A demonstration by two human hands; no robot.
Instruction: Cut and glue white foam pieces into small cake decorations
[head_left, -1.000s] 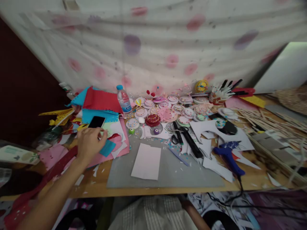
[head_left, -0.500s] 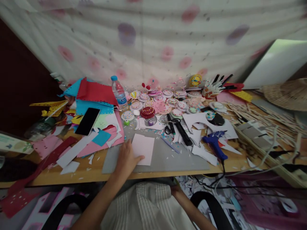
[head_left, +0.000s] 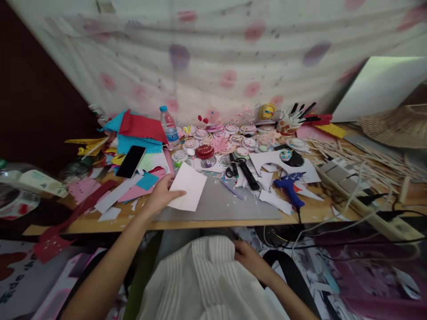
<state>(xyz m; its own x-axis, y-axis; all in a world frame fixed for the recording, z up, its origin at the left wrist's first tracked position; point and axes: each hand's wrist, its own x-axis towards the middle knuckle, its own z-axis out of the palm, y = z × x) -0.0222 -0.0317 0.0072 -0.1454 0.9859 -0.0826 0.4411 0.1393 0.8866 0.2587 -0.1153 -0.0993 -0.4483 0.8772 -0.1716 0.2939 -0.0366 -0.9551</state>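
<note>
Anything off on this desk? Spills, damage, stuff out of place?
Yes, at the left: a red strip droops over the front edge of the desk, partly off it. Paper scraps litter the gray mat, untidy. No spill shows, and the white card in the left hand has no obvious tear.

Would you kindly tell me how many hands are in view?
2: the left hand holds a white card over the grey mat; the right hand, partly hidden, is below the table edge, by the pale cloth. No others show.
</note>
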